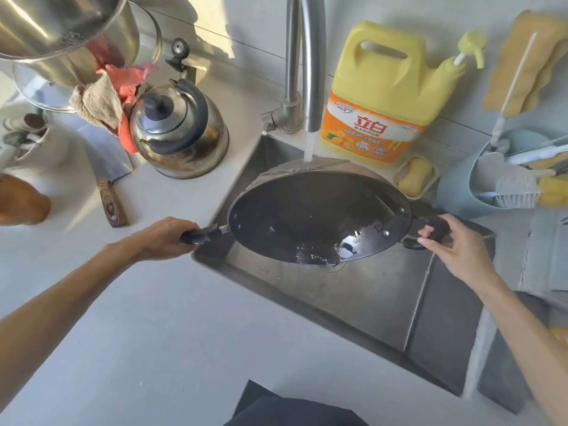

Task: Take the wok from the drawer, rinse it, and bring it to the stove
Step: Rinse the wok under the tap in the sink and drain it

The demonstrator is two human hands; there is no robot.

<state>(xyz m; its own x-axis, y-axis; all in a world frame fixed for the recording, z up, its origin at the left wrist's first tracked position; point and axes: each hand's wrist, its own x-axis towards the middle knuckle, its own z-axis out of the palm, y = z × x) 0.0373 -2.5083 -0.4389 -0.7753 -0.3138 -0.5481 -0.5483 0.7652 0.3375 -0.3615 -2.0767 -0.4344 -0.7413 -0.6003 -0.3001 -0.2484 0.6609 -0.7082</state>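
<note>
Two hands hold the wok [310, 213] tilted over the sink [384, 302]: left hand [167, 238] closed around its long handle, right hand [451, 244] gripping the small loop handle. Tap [313, 72] water strikes the wok's far rim.

You have a single view, from the camera on your head, looking steeply down and forward over the pale countertop [147, 302] into the stainless steel sink [384, 302]. It sits close, at arm's reach; the wide lens bends the edges, and the curved steel tap [313, 72] rises toward the top.
</note>
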